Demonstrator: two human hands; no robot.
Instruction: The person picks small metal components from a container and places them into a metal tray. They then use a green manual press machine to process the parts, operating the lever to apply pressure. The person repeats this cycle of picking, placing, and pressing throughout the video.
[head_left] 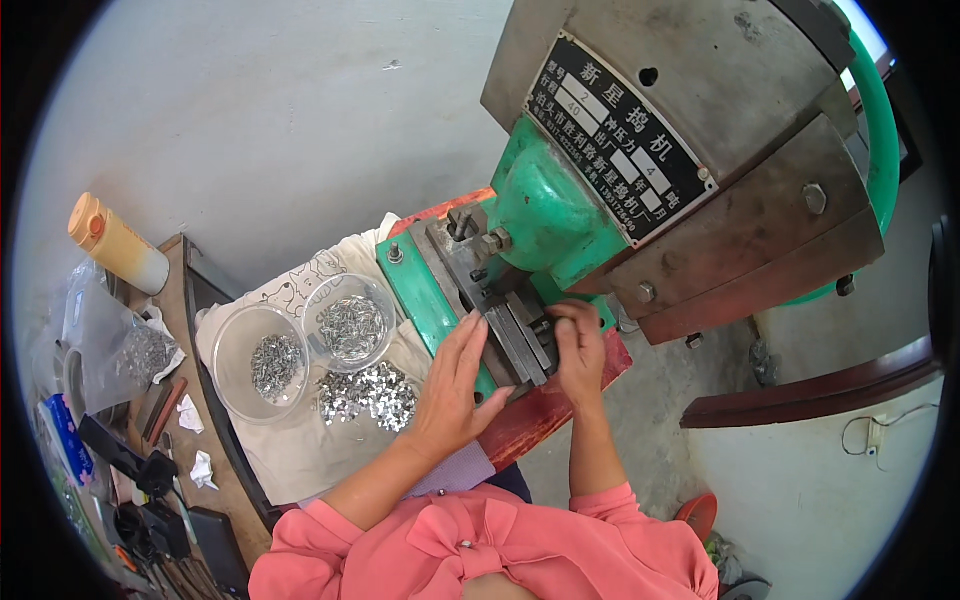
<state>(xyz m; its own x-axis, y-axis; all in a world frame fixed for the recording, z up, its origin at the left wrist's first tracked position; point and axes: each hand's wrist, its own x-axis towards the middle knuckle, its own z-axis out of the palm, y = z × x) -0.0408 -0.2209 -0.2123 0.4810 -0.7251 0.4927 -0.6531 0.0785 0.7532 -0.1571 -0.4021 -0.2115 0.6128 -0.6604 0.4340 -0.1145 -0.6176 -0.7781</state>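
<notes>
Steel block [522, 342] sits on green base [420, 297] of press [560, 205], between my hands. Left hand [448, 400]: fingers together, thumb spread away, tips at block's left side. Right hand [580, 358]: fingers curled by its right side, can't tell if clamped on anything. Left of press: loose shiny pieces [370, 397] on cloth [290, 470], beside two clear tubs [234, 348] of metal bits [276, 367].

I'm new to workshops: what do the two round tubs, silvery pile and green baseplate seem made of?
Round tubs: probably smooth plastic; the walls look milky, translucent. Silvery pile: likely bare metal, glinting brightly. Green baseplate: perhaps metal under glossy paint, with a bolt.
</notes>
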